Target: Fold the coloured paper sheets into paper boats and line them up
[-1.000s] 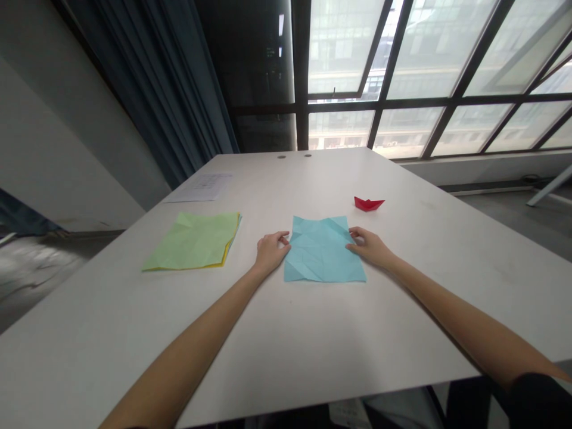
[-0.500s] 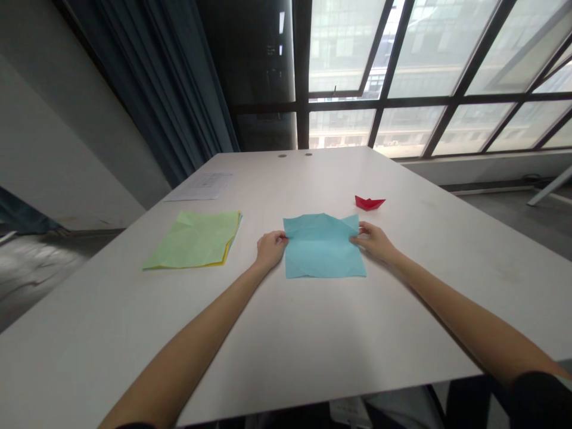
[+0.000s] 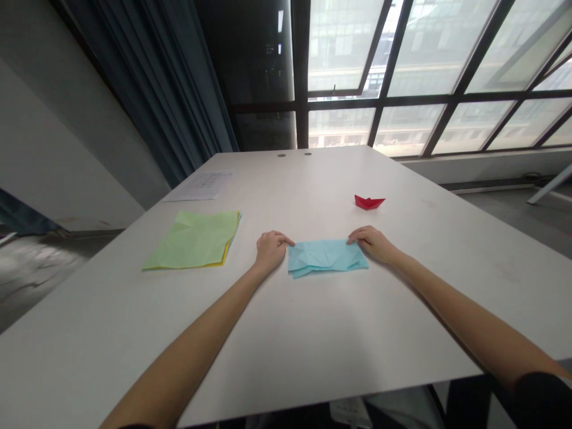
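A light blue sheet of paper (image 3: 328,257) lies on the table between my hands, folded over with the fold along its far side. Its near edges do not quite line up, and creases run across the upper layer. At the far left corner of the fold, my left hand (image 3: 270,249) grips the paper between thumb and fingers. My right hand (image 3: 374,243) holds the far right corner in the same way, its fingertips on the fold. Just beyond my right hand sits a small red paper boat (image 3: 369,203).
To the left is a stack of coloured paper (image 3: 194,239), green on top with yellow and blue edges beneath. A printed white sheet (image 3: 201,186) lies farther back on the white table (image 3: 286,333). A blue curtain (image 3: 156,77) and windows stand behind.
The far half of the blue paper has come over toward me onto the near half, so it now looks about half as deep. Both hands stay at its sides, fingers now at the fold.
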Demonstrator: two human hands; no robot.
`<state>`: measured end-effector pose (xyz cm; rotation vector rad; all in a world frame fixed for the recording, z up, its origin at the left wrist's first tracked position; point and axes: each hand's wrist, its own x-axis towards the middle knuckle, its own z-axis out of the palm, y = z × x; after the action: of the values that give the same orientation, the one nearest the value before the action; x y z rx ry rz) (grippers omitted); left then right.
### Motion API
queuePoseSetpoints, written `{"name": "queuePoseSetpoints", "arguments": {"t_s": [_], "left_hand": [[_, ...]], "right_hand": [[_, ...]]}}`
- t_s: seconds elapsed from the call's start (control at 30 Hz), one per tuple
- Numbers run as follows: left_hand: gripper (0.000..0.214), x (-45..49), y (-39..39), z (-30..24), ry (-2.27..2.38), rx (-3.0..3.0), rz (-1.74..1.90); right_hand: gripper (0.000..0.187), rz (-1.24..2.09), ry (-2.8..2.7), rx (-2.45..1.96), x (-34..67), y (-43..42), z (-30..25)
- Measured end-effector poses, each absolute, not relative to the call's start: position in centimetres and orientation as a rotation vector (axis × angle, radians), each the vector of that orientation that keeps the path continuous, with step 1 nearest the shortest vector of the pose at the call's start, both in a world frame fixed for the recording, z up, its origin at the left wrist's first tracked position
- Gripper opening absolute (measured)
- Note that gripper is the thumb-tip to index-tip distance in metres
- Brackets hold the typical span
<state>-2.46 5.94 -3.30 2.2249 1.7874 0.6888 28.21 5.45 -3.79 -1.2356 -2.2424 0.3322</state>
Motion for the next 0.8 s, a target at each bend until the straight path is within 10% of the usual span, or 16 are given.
{"name": "queuePoseSetpoints", "arguments": {"t_s": [0.8], "left_hand": [[0.048, 0.4, 2.3, -1.4, 1.133, 2.723, 0.176]], "right_hand": [[0.038, 0.328, -2.551, -1.258, 27.0, 3.7, -2.3]]}}
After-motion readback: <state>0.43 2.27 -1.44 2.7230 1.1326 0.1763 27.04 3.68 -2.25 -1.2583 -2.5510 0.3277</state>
